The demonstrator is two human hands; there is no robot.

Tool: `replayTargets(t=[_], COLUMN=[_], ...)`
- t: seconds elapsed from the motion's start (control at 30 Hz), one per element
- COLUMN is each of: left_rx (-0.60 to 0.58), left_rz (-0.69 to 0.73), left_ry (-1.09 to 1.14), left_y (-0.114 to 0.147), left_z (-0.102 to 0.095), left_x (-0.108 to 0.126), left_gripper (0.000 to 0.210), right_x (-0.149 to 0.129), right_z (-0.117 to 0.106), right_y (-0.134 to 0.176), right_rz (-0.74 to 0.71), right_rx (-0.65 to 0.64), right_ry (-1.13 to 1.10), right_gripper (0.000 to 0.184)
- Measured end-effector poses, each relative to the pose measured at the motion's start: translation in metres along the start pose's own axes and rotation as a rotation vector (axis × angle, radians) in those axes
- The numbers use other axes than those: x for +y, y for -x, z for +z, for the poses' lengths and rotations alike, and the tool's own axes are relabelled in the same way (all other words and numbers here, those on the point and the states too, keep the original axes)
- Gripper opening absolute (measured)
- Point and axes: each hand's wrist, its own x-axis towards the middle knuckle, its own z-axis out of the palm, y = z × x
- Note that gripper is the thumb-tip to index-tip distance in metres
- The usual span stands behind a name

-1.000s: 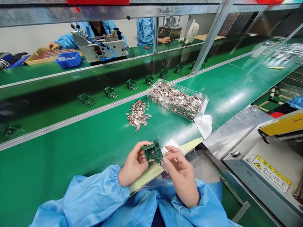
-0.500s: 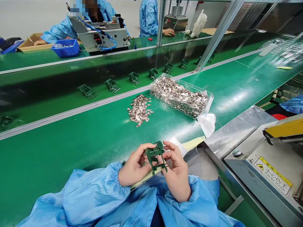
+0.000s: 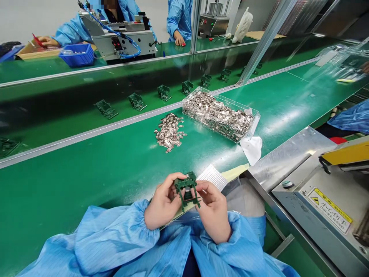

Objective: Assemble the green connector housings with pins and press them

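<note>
Between my two hands, close to my body, is a green circuit board frame (image 3: 186, 184) with open cut-outs. My left hand (image 3: 164, 202) grips its left side, fingers on top and thumb below. Closed on the right side is my right hand (image 3: 213, 204), its thumb at the lower part of the frame. Beneath and behind the hands lie a white gridded sheet (image 3: 212, 177) and a pale yellow strip (image 3: 235, 173). Farther out, a loose pile of small silvery metal pieces (image 3: 170, 132) rests on the green bench (image 3: 127, 161).
A clear plastic box (image 3: 256, 121) full of similar metal pieces stands beyond the pile, a white paper scrap (image 3: 252, 150) at its corner. Several green boards (image 3: 137, 102) line the conveyor behind a metal rail. A machine with a warning label (image 3: 330, 209) stands right. Two co-workers sit opposite.
The green circuit board frame has turned slightly and shifted left in my hands. My right fingers have closed in on its side. Across the line, co-workers' hands have moved.
</note>
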Motion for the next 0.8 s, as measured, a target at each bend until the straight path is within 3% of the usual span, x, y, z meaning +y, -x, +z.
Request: replayTargets(t=[0.3,0.57,0.73,0.8], left_rx=[0.056,0.015,-0.09,-0.089], left_rz=[0.018,0.039,0.037,0.068], left_ry=[-0.062,-0.085,-0.088,-0.101], left_y=[0.004,0.009,0.003,-0.011], left_z=[0.004,0.013,0.025,0.029], left_x=[0.005,0.003,0.007,0.01], left_gripper=[0.027,0.028,0.028,0.028], right_x=[0.002,0.004,0.006,0.014], right_z=[0.004,-0.001,-0.028,-0.046], right_y=[0.004,0.013,0.025,0.03], right_rz=[0.017,0.058,0.024,0.01], right_rx=[0.043,0.116,0.165,0.27], right_ry=[-0.058,-0.114,-0.107,-0.078], right_gripper=[0.016,0.022,0.023,0.025])
